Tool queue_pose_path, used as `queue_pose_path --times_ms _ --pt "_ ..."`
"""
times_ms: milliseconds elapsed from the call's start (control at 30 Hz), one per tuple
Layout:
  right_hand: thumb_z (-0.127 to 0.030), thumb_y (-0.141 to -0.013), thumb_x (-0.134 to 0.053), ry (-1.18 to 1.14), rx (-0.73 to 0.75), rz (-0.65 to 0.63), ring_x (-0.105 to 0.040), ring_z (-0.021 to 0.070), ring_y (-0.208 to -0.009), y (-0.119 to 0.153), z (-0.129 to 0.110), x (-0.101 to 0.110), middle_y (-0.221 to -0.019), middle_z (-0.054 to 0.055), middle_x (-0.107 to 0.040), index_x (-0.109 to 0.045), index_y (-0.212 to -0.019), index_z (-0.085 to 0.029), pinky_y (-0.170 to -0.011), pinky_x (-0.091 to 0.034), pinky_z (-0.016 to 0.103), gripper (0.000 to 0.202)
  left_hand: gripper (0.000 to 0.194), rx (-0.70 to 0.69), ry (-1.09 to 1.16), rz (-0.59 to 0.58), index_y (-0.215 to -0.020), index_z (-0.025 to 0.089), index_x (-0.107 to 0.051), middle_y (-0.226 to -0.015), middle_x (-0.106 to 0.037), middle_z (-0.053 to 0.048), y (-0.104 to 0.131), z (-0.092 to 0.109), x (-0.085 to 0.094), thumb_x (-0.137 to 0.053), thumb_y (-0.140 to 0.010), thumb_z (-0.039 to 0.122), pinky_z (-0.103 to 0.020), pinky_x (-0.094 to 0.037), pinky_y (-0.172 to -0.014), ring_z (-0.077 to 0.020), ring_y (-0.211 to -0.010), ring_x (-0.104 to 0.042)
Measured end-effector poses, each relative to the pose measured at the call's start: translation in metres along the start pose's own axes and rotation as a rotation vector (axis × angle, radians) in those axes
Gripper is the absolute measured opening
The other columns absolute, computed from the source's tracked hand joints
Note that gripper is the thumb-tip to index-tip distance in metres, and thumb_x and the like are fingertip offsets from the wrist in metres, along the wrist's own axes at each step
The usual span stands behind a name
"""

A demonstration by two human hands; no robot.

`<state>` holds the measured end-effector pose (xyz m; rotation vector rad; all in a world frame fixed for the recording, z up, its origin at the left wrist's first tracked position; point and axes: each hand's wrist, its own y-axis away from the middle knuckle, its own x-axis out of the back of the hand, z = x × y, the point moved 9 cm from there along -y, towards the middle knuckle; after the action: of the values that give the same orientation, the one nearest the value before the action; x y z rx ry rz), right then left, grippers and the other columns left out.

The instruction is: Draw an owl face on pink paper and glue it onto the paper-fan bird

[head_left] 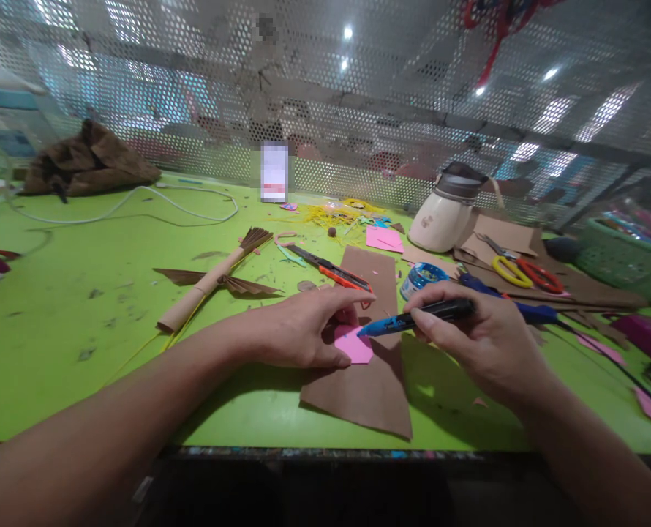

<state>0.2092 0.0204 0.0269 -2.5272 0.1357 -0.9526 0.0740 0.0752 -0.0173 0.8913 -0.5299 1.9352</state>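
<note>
A small pink paper piece [354, 347] lies on a brown paper strip [380, 380] near the table's front edge. My left hand [303, 326] presses on the pink piece's left side with thumb and fingers. In my right hand [479, 340] is a dark pen with a blue front part [383, 326], its tip at the upper part of the pink paper. Small blue marks show beside the tip. An orange cutter [339, 277] lies just beyond my left hand, and an open blue-labelled jar [421, 277] stands beyond my right.
A brown paper roll [194, 296] with folded fans lies at left. Behind are yellow shreds [330, 214], a pink sheet [385, 238] and a cream jug [443, 212]. Scissors [534, 274], a blue-handled tool [537, 313] and a green basket [630, 256] are at right.
</note>
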Motion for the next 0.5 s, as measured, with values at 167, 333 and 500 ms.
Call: queue_pose_path --times_ms 167,333,500 --pt "-0.023 -0.082 -0.065 -0.135 -0.074 0.187 -0.054 0.011 -0.055 0.004 0.017 0.019 -0.06 -0.003 -0.059 -0.066 -0.079 -0.02 -0.055 -0.041 0.025 0.005 0.068 0.003 -0.019 -0.005 -0.137 0.022 -0.045 -0.109 -0.06 -0.005 0.0 0.0 0.0 -0.071 -0.075 0.025 -0.034 -0.043 -0.087 -0.0224 -0.098 -0.055" --pt "-0.034 -0.085 -0.066 -0.419 -0.114 0.267 -0.052 0.0128 -0.052 0.005 0.031 0.022 -0.058 -0.003 -0.057 -0.065 -0.079 -0.021 -0.051 -0.042 0.027 0.014 0.069 0.01 -0.022 -0.002 -0.138 0.023 -0.043 -0.109 -0.06 -0.004 0.0 0.001 0.001 -0.071 -0.074 0.023 -0.034 -0.042 -0.088 -0.0219 -0.099 -0.054" --pt "-0.042 -0.084 -0.067 -0.49 -0.147 0.336 -0.049 0.0119 -0.044 0.003 0.034 0.024 -0.053 -0.003 -0.056 -0.064 -0.077 -0.02 -0.043 -0.038 0.026 0.023 0.066 0.003 -0.018 0.0 -0.135 0.021 -0.046 -0.108 -0.06 -0.004 0.0 0.002 0.002 -0.071 -0.074 0.022 -0.033 -0.043 -0.088 -0.0219 -0.099 -0.055"
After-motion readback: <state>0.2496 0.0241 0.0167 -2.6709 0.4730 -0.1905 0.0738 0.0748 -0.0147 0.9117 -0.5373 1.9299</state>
